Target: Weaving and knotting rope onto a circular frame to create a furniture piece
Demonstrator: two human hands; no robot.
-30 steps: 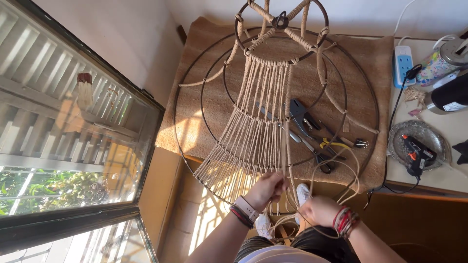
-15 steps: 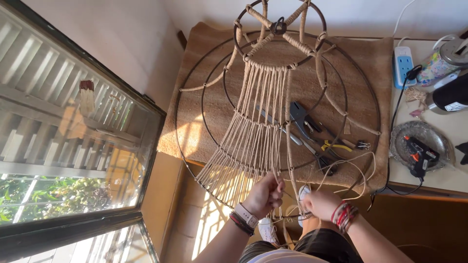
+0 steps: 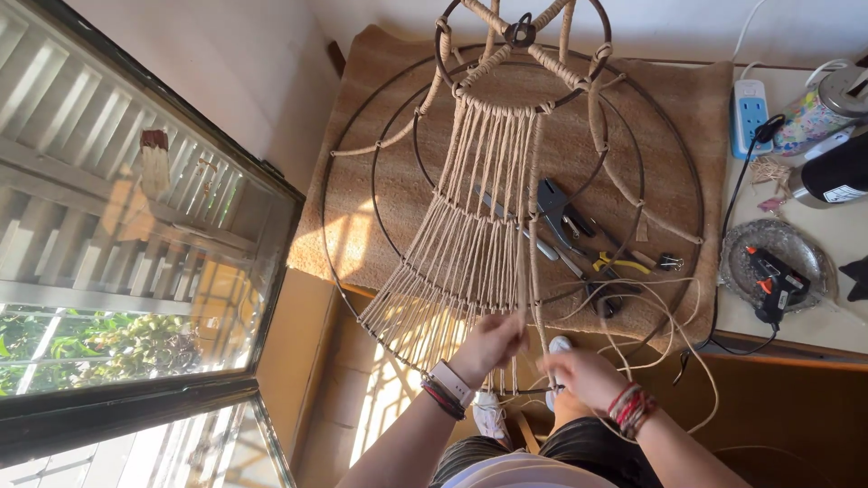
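Observation:
A round metal wire frame [image 3: 372,190] with several rings rests over a brown mat [image 3: 398,145]. A fan of tan jute cords [image 3: 470,244] runs from its small top ring down to the outer ring. My left hand [image 3: 488,343] pinches cord strands at the lower edge of the fan. Just to its right, my right hand [image 3: 579,372] grips a cord near the bottom ring. Loose cord [image 3: 669,325] loops off to the right.
Pliers [image 3: 556,212] and small tools lie on the mat under the frame. A glue gun [image 3: 773,285] sits on a silver plate at right, near a power strip [image 3: 749,113] and a bottle. A glass window [image 3: 136,271] runs along the left.
Both hands have stayed at the bottom of the cord fan, the left one shifting slightly up and right on the strands. The view moved a little.

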